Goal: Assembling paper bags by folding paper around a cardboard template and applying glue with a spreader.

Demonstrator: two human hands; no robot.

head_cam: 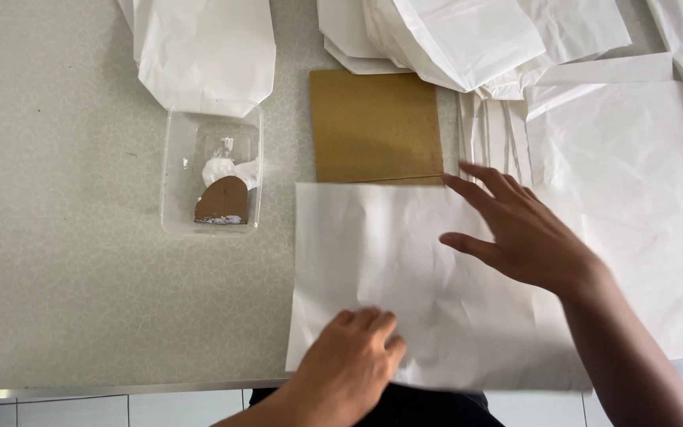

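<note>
Both hands (436, 300) on white paper sheet (373, 253)

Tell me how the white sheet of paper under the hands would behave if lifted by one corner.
The white sheet would probably flop and sag, since it looks thin and creased. It seems light, so it may slide on the smooth table when pushed. The left hand and right hand rest flat on it, suggesting it needs holding down.
</note>
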